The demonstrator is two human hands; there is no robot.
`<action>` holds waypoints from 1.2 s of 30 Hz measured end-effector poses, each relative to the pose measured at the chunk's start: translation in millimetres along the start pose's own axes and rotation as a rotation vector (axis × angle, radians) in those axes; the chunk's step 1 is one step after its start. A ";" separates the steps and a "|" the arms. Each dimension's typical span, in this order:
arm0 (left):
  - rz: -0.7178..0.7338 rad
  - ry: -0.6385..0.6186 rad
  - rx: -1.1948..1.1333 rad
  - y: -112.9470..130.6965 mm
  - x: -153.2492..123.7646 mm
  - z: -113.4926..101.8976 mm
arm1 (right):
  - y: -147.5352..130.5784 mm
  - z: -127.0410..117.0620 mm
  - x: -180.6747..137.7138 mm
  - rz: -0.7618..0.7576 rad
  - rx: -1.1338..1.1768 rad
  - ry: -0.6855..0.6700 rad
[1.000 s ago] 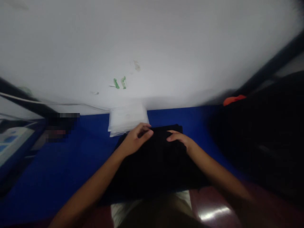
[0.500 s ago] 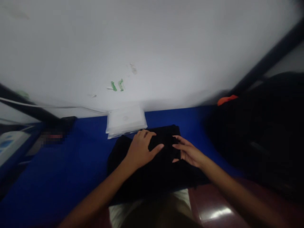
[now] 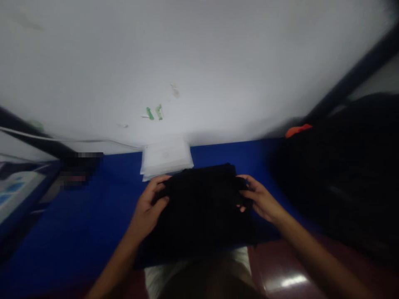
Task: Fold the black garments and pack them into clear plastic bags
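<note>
A black cloth (image 3: pixel 202 203), apparently a folded garment, lies on the blue tabletop (image 3: pixel 102 216) in front of me. My left hand (image 3: pixel 151 203) is at its left edge, thumb and fingers curled around the fabric. At the opposite edge my right hand (image 3: pixel 258 197) pinches the cloth, with some fingertips showing from beneath. Folds and seams are hard to make out in the dark fabric.
Flat white packets (image 3: pixel 166 158) lie in a pile against the white wall (image 3: pixel 218 83). On the right is a large dark heap (image 3: pixel 343 178), with an orange piece (image 3: pixel 298 130) behind it. A white cable (image 3: pixel 77 140) runs along the left.
My left hand has moved from the middle of the black cloth to its left edge. My right hand has shifted slightly right, and the cloth now lies wider between them.
</note>
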State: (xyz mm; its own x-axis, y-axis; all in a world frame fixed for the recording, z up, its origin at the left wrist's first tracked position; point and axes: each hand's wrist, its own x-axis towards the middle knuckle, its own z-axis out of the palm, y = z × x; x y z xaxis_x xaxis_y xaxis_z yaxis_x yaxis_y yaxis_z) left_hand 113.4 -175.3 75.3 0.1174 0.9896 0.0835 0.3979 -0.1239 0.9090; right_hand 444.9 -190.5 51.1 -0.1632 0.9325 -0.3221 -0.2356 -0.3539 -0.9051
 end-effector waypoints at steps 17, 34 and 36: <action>0.558 -0.452 0.655 4.8 9.1 14.9 | -13.2 -6.0 1.3 -0.554 -1.395 -0.244; 0.256 -0.239 0.879 -27.0 96.1 30.6 | -22.6 -20.3 70.6 -0.670 -1.620 0.230; 0.248 -0.192 0.918 -27.1 96.7 31.5 | -18.0 -17.5 81.3 -0.738 -1.722 0.316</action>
State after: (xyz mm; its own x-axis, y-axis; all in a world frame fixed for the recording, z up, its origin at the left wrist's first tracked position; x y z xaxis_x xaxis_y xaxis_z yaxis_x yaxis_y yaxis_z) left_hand 142.7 -78.5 45.8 0.4078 0.9088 0.0880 0.8875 -0.4171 0.1956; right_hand 452.7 -107.1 36.4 -0.2865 0.8907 0.3529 0.9437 0.3260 -0.0568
